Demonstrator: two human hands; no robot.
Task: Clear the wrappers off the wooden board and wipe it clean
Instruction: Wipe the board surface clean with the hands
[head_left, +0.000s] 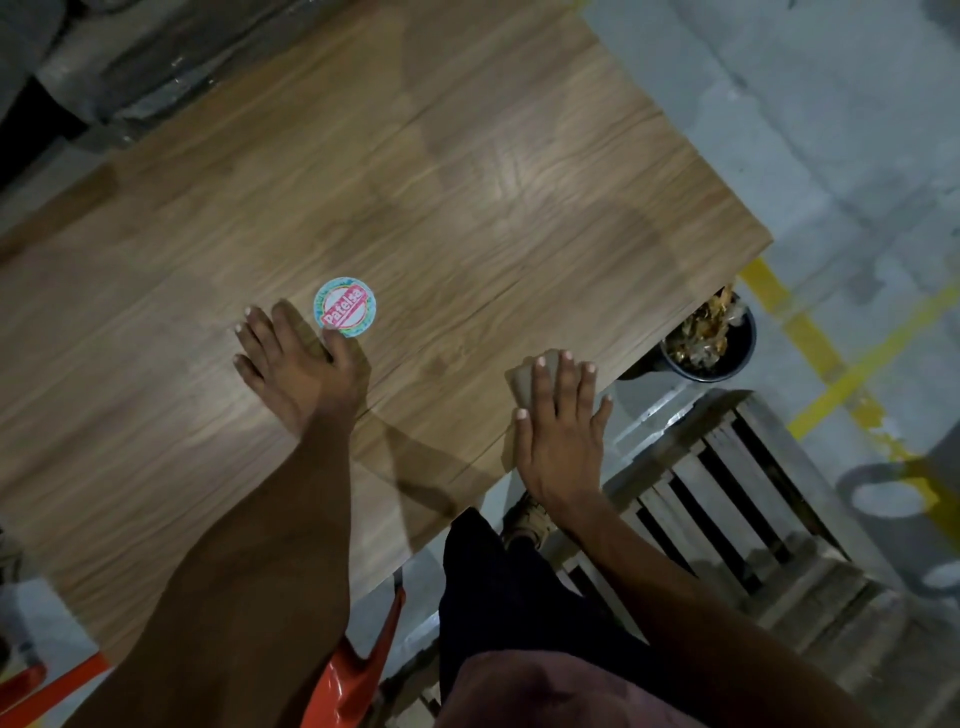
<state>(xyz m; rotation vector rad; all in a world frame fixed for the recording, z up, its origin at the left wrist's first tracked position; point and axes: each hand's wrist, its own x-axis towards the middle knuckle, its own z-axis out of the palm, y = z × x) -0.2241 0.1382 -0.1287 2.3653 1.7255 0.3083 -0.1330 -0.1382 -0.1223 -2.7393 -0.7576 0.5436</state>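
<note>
The wooden board (467, 171) fills most of the view. A round lid-like wrapper (344, 307) with a red "Patelsa" band and a light blue rim lies on it near the middle. My left hand (291, 358) rests flat on the board with fingers spread, its thumb tip touching the wrapper's lower edge. My right hand (563, 431) lies flat at the board's right edge, fingers pressing down on a small grey-brown cloth (524, 384).
A black bin (711, 343) holding crumpled golden wrappers stands on the floor just past the board's right edge. A wooden slatted crate (727, 509) sits below it. Orange plastic chair parts (358, 670) show at the bottom. Yellow lines mark the grey floor.
</note>
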